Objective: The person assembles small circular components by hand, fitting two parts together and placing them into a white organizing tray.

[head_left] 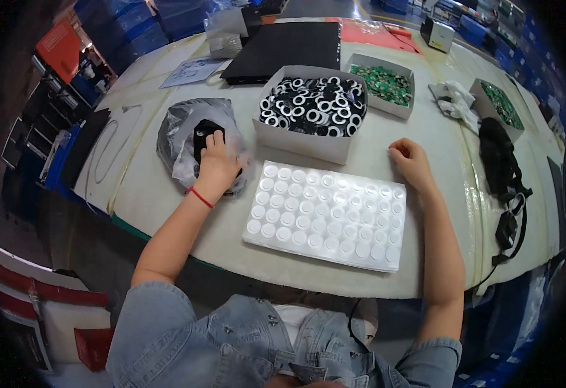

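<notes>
My left hand (218, 161), with a red cord on its wrist, reaches into a crumpled clear plastic bag (176, 139). Its fingers are curled over small black parts (208, 131) in the bag; their exact shape is not clear. On the right, my right hand (413, 163) rests above the table with its fingers bent in, and nothing shows at its fingertips. Between my forearms lies a white plastic tray (322, 249) with rows of round pockets. Behind it stands a white box (302, 142) full of black parts with white rings.
The pale table (141, 187) also holds a box of green circuit boards (386, 110), with another such box (515, 126) farther right. A flat black case (289, 52) lies at the back. Black straps with a cable (499, 158) lie along the right side.
</notes>
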A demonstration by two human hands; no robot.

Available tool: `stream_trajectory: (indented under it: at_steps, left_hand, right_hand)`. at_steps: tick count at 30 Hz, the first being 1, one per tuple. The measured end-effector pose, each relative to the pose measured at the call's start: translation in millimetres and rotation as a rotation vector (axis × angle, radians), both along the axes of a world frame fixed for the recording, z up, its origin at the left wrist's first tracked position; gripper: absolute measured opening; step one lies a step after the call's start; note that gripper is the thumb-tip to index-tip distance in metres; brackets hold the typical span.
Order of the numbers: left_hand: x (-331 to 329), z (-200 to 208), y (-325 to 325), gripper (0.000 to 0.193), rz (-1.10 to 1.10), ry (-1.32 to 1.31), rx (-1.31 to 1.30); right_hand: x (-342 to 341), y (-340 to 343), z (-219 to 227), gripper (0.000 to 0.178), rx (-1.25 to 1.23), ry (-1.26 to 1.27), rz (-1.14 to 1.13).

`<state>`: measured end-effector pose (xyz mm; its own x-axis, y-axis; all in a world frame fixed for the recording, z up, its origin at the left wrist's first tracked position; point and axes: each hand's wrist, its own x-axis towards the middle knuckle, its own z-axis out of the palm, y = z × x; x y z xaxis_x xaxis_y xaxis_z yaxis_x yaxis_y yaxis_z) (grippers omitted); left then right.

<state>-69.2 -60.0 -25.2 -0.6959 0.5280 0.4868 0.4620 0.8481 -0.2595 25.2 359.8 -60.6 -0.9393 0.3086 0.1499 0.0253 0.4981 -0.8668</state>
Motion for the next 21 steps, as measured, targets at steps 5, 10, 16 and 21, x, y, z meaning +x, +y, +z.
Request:
stream_trajectory:
  at_steps: [5,10,16,21]
  left_hand:
    - [-18.8,-12.6,-7.8,0.023,-0.164,-0.140,-0.115]
    - [-29.4,-13.4,-19.5,0.016,-0.153,-0.302,-0.131]
    - [-79.0,19.2,-30.3,0.010,0.008,-0.698,1.349]
    - [-62.8,56.2,-63.8,0.007,-0.538,-1.809,2.447]
  right_hand:
    - [10.4,-5.2,1.4,0.015,0.203,0.055,0.015]
    - [7.8,-7.5,2.1,0.016,0.288,0.080,0.000]
    - [8.0,-10.8,3.5,0.016,0.275,0.087,0.020]
    - [12.2,-7.4,0.4,0.018,0.267,0.073,0.049]
